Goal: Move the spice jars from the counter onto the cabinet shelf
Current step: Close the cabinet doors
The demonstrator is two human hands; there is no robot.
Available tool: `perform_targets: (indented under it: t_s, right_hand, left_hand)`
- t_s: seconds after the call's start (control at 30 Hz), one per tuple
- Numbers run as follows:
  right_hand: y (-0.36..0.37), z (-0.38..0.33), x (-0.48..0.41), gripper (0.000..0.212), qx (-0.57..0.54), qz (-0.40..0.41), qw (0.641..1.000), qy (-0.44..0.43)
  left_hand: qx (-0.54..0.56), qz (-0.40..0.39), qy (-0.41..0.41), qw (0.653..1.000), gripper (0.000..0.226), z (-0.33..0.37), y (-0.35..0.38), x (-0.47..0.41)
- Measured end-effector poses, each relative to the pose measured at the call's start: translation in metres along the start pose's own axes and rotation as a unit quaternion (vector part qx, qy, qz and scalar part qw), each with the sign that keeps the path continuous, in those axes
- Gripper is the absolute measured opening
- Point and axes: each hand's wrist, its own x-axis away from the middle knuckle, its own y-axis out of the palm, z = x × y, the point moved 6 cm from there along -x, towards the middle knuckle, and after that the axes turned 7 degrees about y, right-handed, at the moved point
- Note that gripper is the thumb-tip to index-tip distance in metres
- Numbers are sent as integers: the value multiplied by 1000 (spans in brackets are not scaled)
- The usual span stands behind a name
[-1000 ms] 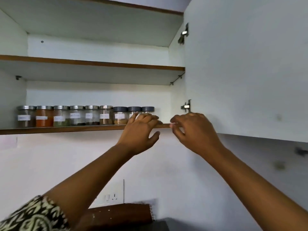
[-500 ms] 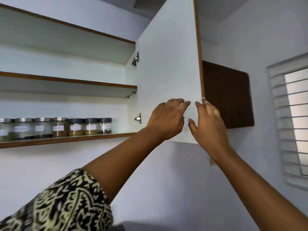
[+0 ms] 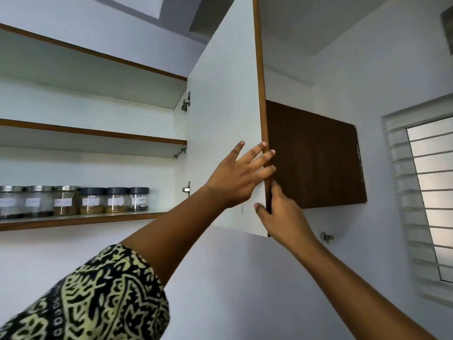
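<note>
Head view looks up into an open wall cabinet, and both hands are on its door [image 3: 220, 106], not on any jar. The jars [image 3: 93, 201] stand in a row on the lowest shelf [image 3: 73, 220], upright and lids on, well to the left of the hands and beyond the hinges [image 3: 186, 190]. The row runs out of frame at the left, and the surface below is out of view, so I cannot tell whether any jars are left down there.

The left hand [image 3: 235, 177] lies flat on the door's white inner face, its fingers [image 3: 264, 159] spread, with the tips reaching the brown free edge. The right hand [image 3: 282, 217] is lower, near the bottom corner, and pinches that edge: the thumb sits on the white face and the other fingers go behind to the dark outer side.

The door's long axis is vertical, it is hinged on its left, and its free edge is at the hands. Any swing therefore pivots about the hinge line and carries the edge leftward across the front of the shelves. The step looks like shutting the cabinet. The right hand has the actual grip, while the left can only push. The left fingertips at the edge would need to come away before the door meets the frame.
</note>
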Motion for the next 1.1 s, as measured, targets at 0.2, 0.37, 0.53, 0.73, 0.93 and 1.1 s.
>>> perform_targets:
  t_s: [0.2,0.37,0.53,0.73,0.93,1.1]
  right_hand:
    - [24,-47,27,68,-96,16,987,-124]
    - [65,-108,40,73,-161,12,962,-219]
    - [123,-179,47,86,-177,17,948,-265]
    - [204,-256,48,87,-155,48,954,-253]
    - [292,-318,36,91,-105,55,967,-228]
    - [358,-351,16,83,-44,80,979,-181]
  left_hand:
    - [-19,50,-20,998,52,-35,-13,65]
    - [-45,34,-6,998,45,-79,-27,136]
    - [-61,15,-2,998,41,-127,-20,208]
    - [-77,-52,-27,995,50,-186,16,291]
    - [-76,-135,-63,986,65,-242,74,354]
    - [-43,-188,-120,974,75,-268,133,394]
